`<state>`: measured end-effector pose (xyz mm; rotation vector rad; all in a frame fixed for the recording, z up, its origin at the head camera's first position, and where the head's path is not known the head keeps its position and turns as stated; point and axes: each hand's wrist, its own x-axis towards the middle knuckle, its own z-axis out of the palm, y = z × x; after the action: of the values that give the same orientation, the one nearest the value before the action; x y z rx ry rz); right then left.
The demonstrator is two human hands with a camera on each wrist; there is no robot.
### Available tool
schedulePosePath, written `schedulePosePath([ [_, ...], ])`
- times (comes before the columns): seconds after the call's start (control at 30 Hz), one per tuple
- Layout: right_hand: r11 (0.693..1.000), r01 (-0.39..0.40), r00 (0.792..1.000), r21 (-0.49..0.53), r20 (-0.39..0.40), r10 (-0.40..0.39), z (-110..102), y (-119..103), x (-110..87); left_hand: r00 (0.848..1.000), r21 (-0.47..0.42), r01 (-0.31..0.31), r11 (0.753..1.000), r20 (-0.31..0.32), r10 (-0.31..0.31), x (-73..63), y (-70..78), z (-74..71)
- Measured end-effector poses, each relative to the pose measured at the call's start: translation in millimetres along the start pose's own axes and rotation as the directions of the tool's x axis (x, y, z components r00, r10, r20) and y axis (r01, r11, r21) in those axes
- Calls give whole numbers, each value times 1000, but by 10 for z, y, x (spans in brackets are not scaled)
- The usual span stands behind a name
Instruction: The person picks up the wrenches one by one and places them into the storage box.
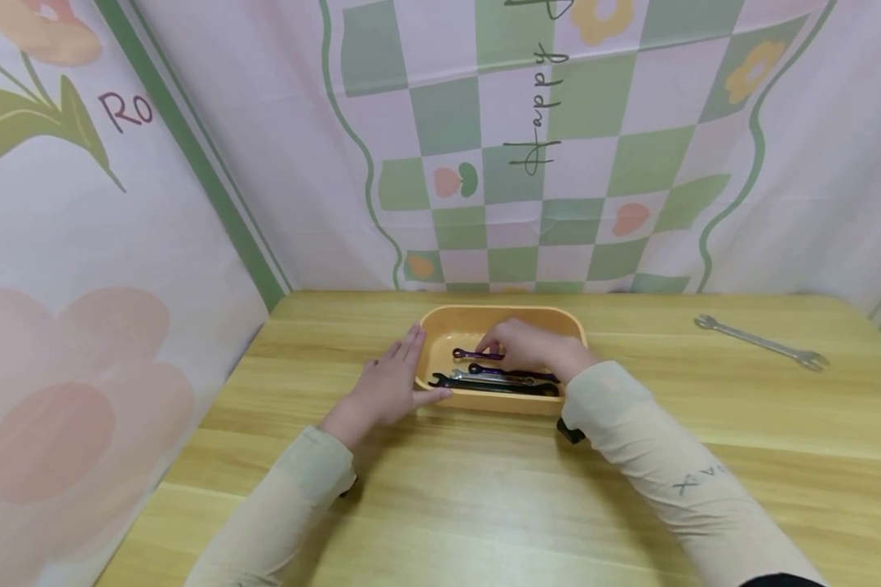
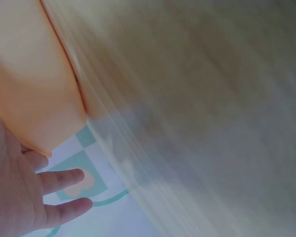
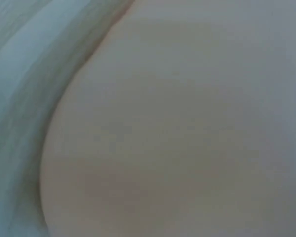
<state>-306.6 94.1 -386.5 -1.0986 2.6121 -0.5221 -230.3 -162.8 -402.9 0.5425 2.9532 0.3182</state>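
Note:
An orange plastic bin (image 1: 499,403) stands near the back of the table. My left hand (image 1: 385,387) rests on its left end with fingers straight and spread, the thumb by the near rim; in the left wrist view these fingers (image 2: 64,180) lie beside the bin wall (image 2: 44,94). Inside the bin my right hand (image 1: 532,346) pinches a small purple wrench (image 1: 470,355), partly hidden by the fingers. Along the near side lie a second purple wrench (image 1: 484,369), a silver wrench (image 1: 495,377) and a long black wrench (image 1: 484,385). The bin wall (image 3: 163,123) fills the right wrist view.
A silver double open-ended wrench (image 1: 759,337) lies on the wooden table (image 1: 470,505) at the right, apart from the bin. A patterned curtain (image 1: 543,220) hangs behind the table's back edge, with another printed cloth (image 1: 117,269) along the left.

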Motion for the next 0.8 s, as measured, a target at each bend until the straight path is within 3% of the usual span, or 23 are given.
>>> schedulePosePath([
  [0.8, 1000, -8, 1000, -3, 15, 8, 66, -52, 52, 1000, 2, 0, 1000, -5, 0, -12, 29, -24],
])
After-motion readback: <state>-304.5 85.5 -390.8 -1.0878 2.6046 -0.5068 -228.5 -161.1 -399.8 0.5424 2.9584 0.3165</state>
